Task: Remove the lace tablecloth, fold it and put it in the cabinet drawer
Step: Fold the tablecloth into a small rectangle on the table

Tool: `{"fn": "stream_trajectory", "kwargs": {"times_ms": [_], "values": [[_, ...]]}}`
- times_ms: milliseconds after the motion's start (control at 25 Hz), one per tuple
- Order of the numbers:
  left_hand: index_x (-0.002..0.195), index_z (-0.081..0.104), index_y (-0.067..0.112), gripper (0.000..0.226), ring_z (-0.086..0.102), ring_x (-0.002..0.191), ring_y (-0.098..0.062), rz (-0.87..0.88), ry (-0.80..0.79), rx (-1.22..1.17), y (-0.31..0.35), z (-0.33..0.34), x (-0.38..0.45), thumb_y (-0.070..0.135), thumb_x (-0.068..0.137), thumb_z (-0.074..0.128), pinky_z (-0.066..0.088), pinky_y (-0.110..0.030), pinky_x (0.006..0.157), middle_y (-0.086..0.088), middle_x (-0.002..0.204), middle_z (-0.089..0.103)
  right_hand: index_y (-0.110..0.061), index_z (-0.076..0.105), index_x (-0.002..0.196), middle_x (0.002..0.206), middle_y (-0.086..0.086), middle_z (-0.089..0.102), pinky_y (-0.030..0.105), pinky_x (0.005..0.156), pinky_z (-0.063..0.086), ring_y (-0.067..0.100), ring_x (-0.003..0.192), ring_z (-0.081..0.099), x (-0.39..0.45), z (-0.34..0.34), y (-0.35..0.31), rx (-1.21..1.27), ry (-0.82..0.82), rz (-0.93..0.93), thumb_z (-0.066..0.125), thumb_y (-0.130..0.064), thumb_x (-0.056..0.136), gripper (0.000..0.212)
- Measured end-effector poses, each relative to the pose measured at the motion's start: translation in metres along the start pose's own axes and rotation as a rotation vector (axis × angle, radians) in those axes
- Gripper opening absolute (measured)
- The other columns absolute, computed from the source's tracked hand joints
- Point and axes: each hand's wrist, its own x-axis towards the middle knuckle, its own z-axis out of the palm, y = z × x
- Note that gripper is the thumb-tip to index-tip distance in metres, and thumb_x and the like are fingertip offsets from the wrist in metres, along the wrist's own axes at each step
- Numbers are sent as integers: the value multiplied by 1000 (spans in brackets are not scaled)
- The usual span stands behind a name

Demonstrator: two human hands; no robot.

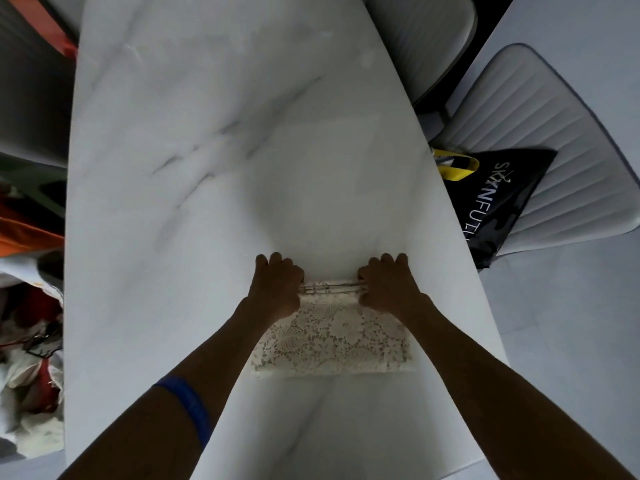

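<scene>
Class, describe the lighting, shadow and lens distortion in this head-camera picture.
Head view: dim, bluish light leaves both hands, left and right, nearly silhouetted; a soft round shadow darkens the marble table beyond the lace tablecloth; the wide-angle lens bows the table's edges.

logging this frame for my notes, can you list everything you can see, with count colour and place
lace tablecloth: one, cream, folded into a small rectangle on the near part of the table
table: one, white marble with grey veins, fills the middle
chairs: two seen, pale grey ribbed, right of the table
bag: one, black with white lettering and a yellow handle, on the nearer chair
cluttered items: count unclear, orange, red and white, left of the table
wristband: one, blue, on the left forearm
left hand: grips the cloth's far edge, left end
right hand: grips the same edge, right end
</scene>
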Motion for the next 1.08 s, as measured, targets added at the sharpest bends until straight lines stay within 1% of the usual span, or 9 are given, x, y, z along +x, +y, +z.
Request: {"fn": "stream_trajectory", "kwargs": {"times_ms": [80, 240, 360, 600, 760, 840, 920, 1000, 1080], "values": [[107, 62, 20, 28, 48, 110, -26, 45, 7, -44, 5, -21, -11, 22, 79, 62, 34, -40, 92, -2, 107, 60, -21, 62, 111, 107, 2, 60, 40, 91, 33, 26, 105, 54, -14, -14, -3, 69, 32, 8, 59, -34, 84, 30], [79, 53, 22, 23, 53, 69, -23, 112, 487, -217, -4, -52, -59, 13, 66, 69, 35, -32, 66, 4, 72, 58, -25, 52, 80, 72, -7, 57, 37, 73, 32, 19, 65, 53, -71, -38, 4, 193, 549, 67, 66, -23, 72, 16], [84, 59, 16, 26, 57, 74, -28, 129, 624, -191, 12, -25, -109, 8, 61, 69, 44, -35, 65, -3, 80, 62, -20, 55, 83, 83, 1, 59, 38, 73, 32, 25, 76, 52, -122, -12, -19, 198, 682, 91, 59, -13, 72, 13], [90, 74, 15, 43, 72, 85, -33, 55, 177, -271, 49, 79, -176, 23, 51, 90, 60, -38, 64, -9, 97, 73, -15, 72, 84, 97, 11, 71, 46, 73, 57, 34, 87, 70, -176, 72, -60, 197, 254, -6, 86, -16, 52, 36], [106, 65, 14, 31, 64, 95, -30, -102, 398, -484, 40, 78, -150, 12, 76, 74, 58, -37, 70, -7, 110, 66, -12, 67, 116, 126, 15, 64, 47, 85, 54, 38, 112, 62, -149, 57, -53, 346, 367, 108, 77, -17, 71, 47], [134, 54, 13, 54, 51, 124, -36, -152, 400, -427, 37, 75, -131, 18, 82, 69, 54, -44, 87, -16, 141, 50, -13, 51, 141, 149, 18, 46, 53, 100, 46, 41, 134, 46, -132, 48, -54, 329, 343, 162, 71, -26, 80, 65], [155, 19, 19, 70, 18, 148, -36, -187, 242, -358, 37, 84, -121, 35, 95, 53, 38, -50, 108, -16, 163, 12, -21, 17, 157, 164, 14, 11, 57, 114, 26, 41, 149, 14, -122, 55, -60, 345, 183, 216, 51, -44, 94, 75], [154, -8, 23, 71, -8, 150, -33, -173, 92, -250, 38, 100, -121, 45, 100, 33, 23, -52, 117, -12, 161, -18, -29, -11, 154, 164, 7, -15, 56, 118, 14, 36, 151, -9, -122, 75, -64, 341, 17, 225, 32, -57, 98, 76], [155, -3, 22, 72, -10, 150, -33, -134, 71, -322, 36, 106, -122, 43, 100, 38, 24, -53, 116, -13, 162, -18, -32, -10, 155, 164, 2, -20, 54, 118, 13, 31, 151, -13, -123, 85, -58, 405, -17, 198, 37, -58, 96, 80]]}}
